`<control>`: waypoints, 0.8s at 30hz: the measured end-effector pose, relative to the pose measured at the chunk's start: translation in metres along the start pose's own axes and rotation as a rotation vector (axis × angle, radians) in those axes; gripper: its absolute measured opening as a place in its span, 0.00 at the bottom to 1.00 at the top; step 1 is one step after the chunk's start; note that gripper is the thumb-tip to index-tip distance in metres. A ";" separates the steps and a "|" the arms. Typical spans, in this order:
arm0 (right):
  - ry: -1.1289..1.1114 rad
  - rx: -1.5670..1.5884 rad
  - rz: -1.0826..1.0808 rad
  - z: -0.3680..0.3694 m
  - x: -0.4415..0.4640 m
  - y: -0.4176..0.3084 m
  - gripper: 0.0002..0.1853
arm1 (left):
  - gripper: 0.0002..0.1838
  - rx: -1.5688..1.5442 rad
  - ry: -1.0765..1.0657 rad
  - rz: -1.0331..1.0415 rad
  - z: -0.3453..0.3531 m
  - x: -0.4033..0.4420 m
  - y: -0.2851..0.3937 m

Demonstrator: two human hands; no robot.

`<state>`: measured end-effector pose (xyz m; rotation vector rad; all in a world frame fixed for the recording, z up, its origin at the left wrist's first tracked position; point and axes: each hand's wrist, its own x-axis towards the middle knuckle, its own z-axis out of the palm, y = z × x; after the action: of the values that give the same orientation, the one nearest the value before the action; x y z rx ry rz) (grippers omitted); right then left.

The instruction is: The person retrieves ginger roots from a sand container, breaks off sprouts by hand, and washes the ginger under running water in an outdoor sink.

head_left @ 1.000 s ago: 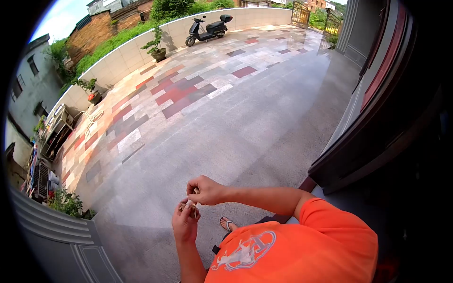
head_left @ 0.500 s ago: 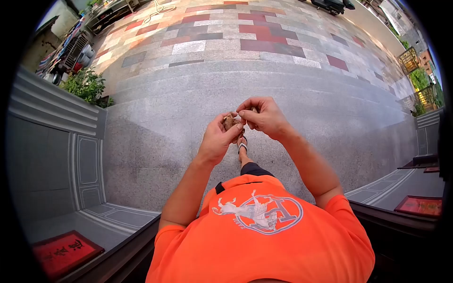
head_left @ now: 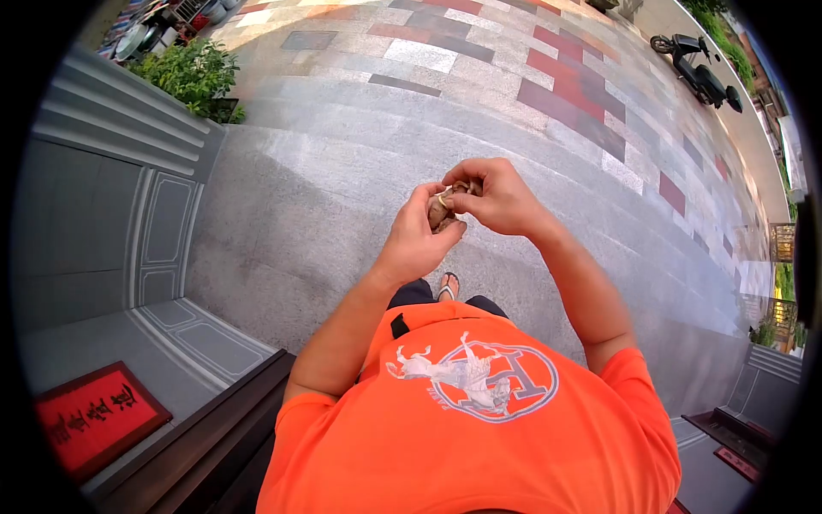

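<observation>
In front of the chest, my left hand (head_left: 417, 236) is closed around a small brown, knobbly thing (head_left: 440, 212) with a pale edge; its exact kind I cannot make out. Thumb and fingers hold it from below and the left. My right hand (head_left: 501, 199) meets it from the right, thumb and forefinger pinched at its upper edge. More brown bits (head_left: 465, 186) show within the curled right fingers. Both hands touch or nearly touch each other, and the fingers cover part of what they hold.
Grey stone floor (head_left: 282, 248) leads by low steps to coloured paving (head_left: 565, 86). A leafy plant (head_left: 193, 77) stands at upper left, beside a grey panelled wall (head_left: 94, 206). A scooter (head_left: 698, 73) is parked at upper right. One sandalled foot (head_left: 448, 287) shows below the hands.
The view has turned, so the scooter shows more fully at the right. My right hand has come closer to the left, its fingertips now on the brown thing, where a pale edge shows.
</observation>
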<state>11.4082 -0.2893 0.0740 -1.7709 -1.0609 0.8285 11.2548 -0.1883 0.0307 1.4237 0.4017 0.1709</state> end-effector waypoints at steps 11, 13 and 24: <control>-0.185 -0.114 -0.015 -0.049 0.198 0.009 0.07 | 0.41 0.246 -0.175 0.007 -0.119 0.170 0.020; -0.181 -0.113 0.033 -0.056 0.227 0.007 0.06 | 0.42 0.314 -0.246 -0.014 -0.138 0.193 0.038; 0.007 0.008 0.133 -0.075 0.339 0.023 0.08 | 0.41 0.354 -0.193 0.056 -0.193 0.309 0.048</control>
<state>11.6188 -0.0137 0.0482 -1.8519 -0.9420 0.9058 11.4736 0.1056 0.0080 1.7834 0.2396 0.0060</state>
